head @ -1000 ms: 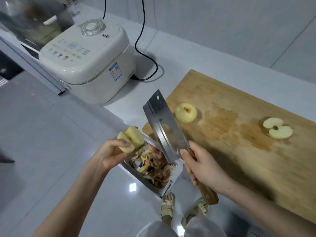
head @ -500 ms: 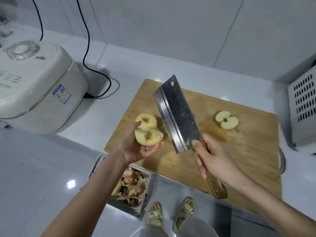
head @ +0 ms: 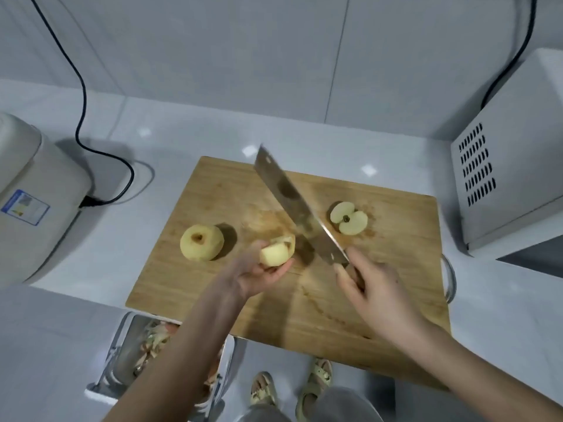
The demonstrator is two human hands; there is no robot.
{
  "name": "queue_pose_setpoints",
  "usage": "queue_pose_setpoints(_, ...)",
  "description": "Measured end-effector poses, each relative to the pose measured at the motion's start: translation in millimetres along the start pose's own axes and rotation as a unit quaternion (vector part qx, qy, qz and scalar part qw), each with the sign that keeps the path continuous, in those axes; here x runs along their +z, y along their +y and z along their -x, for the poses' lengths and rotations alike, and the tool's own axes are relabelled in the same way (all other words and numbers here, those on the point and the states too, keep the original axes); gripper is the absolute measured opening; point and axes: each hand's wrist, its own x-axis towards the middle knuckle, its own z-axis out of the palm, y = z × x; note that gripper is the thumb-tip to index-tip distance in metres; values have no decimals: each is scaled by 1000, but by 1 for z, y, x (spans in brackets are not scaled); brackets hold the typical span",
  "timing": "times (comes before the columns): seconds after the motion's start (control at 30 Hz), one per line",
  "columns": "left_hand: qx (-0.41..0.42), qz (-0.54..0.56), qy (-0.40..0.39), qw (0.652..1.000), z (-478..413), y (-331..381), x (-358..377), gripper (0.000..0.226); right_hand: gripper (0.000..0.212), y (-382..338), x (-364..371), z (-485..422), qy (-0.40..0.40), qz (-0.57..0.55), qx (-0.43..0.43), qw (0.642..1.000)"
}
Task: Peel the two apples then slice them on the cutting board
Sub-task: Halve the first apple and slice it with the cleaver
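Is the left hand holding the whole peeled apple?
No, the whole apple sits on the board beside the left hand, which holds a cut piece.

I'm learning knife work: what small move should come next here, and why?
Probably set the apple piece in the left hand down on the cutting board. It sits in the palm, and the right hand holds the cleaver close beside it; slicing needs it resting on wood.
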Motion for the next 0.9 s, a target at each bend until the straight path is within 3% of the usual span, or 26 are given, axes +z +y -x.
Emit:
queue_pose_setpoints(0.2, -35, 41, 1, 999, -12, -16, -2, 31, 43, 20, 19, 9, -49, 155, -63, 985)
queue_pose_setpoints(0.3, -54, 56, 17, 997, -17, -19, -5, 21, 31, 32, 25, 11, -48, 191, -103, 975)
queue_pose_setpoints(0.43, -51, 88, -19, 995, -15, -21, -6, 28, 15, 38, 31, 14, -43, 236, -133, 962)
queue_pose_setpoints(0.53, -69, 99, -63, 991, -4, -19, -2, 29, 17, 39, 32, 13, -46, 233, -144, 961)
queue_pose_setpoints(0.63, -78, 92, -33, 992, -6, -16, -5, 39, 13, 42, 33, 11, -40, 204, -149, 967)
queue_pose_setpoints(0.8, -60, 79, 24, 995, -14, -17, -7, 16, 14, 45, 31, 9, -36, 185, -155, 970)
queue_pose_setpoints(0.9, -64, 60, 38, 995, -12, -16, -7, 19, 16, 47, 30, 9, -37, 174, -155, 972)
